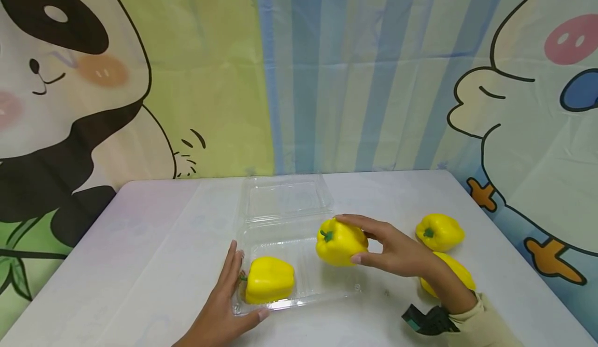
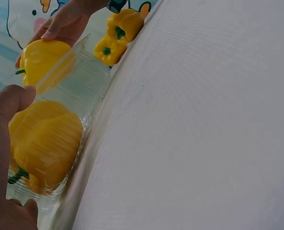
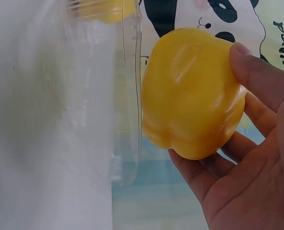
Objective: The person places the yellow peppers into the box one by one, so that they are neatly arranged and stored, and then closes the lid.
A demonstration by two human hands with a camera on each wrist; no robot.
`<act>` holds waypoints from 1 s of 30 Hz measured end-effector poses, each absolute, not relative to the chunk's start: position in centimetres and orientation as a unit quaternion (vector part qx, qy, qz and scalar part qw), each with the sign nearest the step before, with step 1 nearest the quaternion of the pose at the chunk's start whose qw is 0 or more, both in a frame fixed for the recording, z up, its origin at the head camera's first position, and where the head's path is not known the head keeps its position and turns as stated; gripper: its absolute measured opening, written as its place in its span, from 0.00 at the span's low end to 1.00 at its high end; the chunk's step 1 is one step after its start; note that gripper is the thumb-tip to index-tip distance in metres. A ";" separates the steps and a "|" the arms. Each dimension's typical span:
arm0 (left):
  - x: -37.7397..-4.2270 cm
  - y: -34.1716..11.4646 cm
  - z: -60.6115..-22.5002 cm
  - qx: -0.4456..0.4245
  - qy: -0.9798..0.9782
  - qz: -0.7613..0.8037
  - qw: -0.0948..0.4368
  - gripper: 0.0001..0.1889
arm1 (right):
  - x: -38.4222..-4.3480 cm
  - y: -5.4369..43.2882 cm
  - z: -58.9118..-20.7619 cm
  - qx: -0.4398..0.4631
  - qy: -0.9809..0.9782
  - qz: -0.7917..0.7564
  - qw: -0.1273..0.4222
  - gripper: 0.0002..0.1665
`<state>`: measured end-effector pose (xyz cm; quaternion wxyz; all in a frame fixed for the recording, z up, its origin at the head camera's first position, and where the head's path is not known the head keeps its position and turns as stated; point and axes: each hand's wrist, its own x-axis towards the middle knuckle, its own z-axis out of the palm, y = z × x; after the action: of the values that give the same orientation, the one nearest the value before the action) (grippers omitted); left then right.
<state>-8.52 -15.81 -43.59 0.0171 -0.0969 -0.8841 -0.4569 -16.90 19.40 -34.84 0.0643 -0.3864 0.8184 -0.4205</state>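
My right hand [image 1: 397, 245] grips a yellow bell pepper [image 1: 341, 243] between thumb and fingers, holding it over the right half of a clear plastic clamshell box [image 1: 303, 274]. In the right wrist view this pepper [image 3: 192, 91] shows its smooth base, with the box wall beside it. A second yellow bell pepper [image 1: 270, 280] lies on its side in the left part of the box, stem pointing left. My left hand [image 1: 226, 295] rests at the box's left front corner, fingers extended along the side and thumb at the front edge. The left wrist view shows that thumb [image 2: 17, 100] near the rim.
Two more yellow bell peppers, one farther back [image 1: 440, 231] and one nearer [image 1: 450, 274], lie on the white table [image 1: 154, 264] at the right; my right forearm partly covers the nearer one. The box's lid [image 1: 287, 199] lies folded back toward the printed curtain [image 1: 327, 77].
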 end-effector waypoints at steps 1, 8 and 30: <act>-8.5 -15.8 -43.6 -0.096 -0.885 -0.455 0.018 0.62 | -16.9 19.2 -34.9 -0.391 0.815 -0.422 0.066 0.38; -8.5 -15.7 -43.3 -0.098 -0.888 -0.448 0.019 0.63 | -17.0 18.2 -35.6 -0.408 0.798 -0.434 0.087 0.40; -8.5 -15.7 -43.2 -0.087 -0.895 -0.438 0.010 0.63 | -16.9 17.7 -36.0 -0.407 0.796 -0.431 0.120 0.39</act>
<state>-8.55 -15.67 -43.19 0.0097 -0.0874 -0.8945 -0.4383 -16.88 17.70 -35.98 0.1196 -0.4073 0.7963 -0.4309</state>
